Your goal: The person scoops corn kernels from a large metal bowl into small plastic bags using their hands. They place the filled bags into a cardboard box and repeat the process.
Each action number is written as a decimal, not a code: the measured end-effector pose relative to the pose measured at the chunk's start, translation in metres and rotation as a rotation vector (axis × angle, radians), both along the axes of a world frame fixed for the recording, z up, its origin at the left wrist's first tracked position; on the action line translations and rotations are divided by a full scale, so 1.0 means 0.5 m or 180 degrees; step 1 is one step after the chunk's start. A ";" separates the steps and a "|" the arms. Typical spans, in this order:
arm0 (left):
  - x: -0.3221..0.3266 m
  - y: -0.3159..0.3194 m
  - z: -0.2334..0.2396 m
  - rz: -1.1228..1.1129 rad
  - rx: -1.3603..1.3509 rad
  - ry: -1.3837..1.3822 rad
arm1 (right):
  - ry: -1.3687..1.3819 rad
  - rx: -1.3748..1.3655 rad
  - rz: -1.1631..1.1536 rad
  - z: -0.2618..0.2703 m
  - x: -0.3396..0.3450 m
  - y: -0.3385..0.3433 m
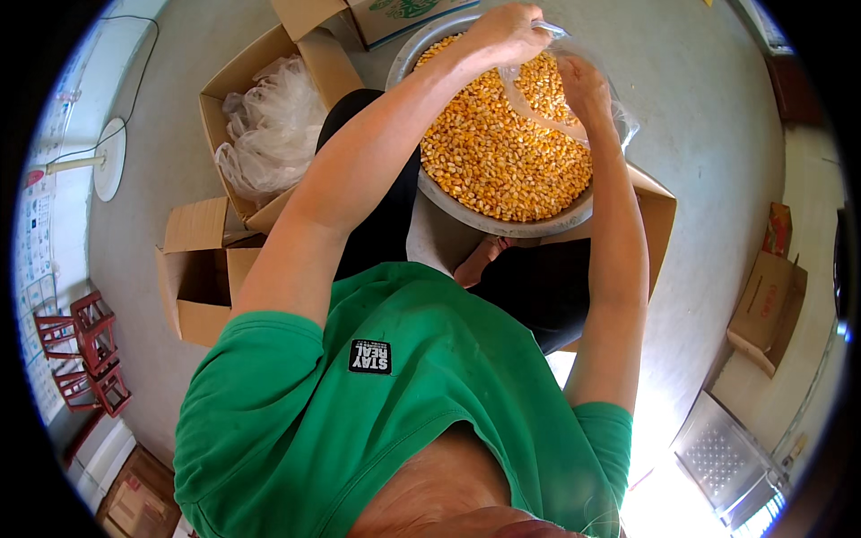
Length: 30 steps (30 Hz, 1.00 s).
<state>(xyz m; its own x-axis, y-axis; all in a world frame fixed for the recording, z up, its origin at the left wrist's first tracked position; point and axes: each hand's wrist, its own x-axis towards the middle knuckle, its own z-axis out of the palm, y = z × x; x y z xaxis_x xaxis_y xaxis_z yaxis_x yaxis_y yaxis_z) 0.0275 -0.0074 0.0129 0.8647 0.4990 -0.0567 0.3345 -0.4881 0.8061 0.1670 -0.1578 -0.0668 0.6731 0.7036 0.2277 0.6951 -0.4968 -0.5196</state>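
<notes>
A large metal basin [440, 191] full of yellow corn kernels [498, 165] stands in front of me. Over its far side, my left hand [514, 33] pinches the edge of a clear plastic bag [528, 107]. Close beside it, my right hand [584, 84] is among the bag's film, above the kernels. Its fingertips are blurred and partly covered, so its grip is unclear. Some of the film hangs over the corn, and some sticks out past the basin's right rim.
Left of the basin, an open cardboard box [215, 128] holds crumpled clear plastic bags [272, 128]. A smaller open carton [202, 323] sits nearer me. Other cardboard stands behind the basin [403, 23] and at its right [656, 208]. A white fan [111, 159] and red stools [94, 333] are further left.
</notes>
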 end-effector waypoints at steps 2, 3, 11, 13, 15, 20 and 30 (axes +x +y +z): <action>-0.002 -0.004 0.009 0.0033 -0.0088 0.0106 | 0.0019 -0.0006 -0.0200 0.010 -0.006 -0.004; -0.003 -0.007 0.015 0.0044 -0.0134 0.0158 | 0.0026 -0.0012 -0.0305 0.021 -0.012 -0.008; 0.010 0.010 -0.031 0.0039 0.0128 -0.0244 | 0.1662 -0.0060 0.1445 0.158 -0.208 -0.060; 0.009 0.003 -0.023 0.0021 0.0006 -0.0229 | 0.1665 -0.0247 0.2080 0.121 -0.247 -0.074; -0.002 -0.008 0.005 -0.0056 -0.0264 -0.0110 | 0.1014 -0.0281 0.2261 0.064 -0.280 -0.090; -0.003 0.001 -0.010 0.0140 -0.0156 -0.0112 | -0.0180 -0.0628 0.1941 -0.005 -0.330 -0.120; -0.017 -0.009 0.020 -0.0014 -0.0317 -0.0009 | -0.0806 -0.0553 0.1647 -0.067 -0.327 -0.124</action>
<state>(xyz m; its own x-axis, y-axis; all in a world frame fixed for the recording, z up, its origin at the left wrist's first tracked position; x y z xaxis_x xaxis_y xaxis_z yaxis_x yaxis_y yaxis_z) 0.0191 -0.0118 0.0230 0.8671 0.4872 -0.1034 0.3302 -0.4070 0.8517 0.0036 -0.2201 -0.1003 0.1732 0.9667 0.1886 0.9608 -0.1237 -0.2480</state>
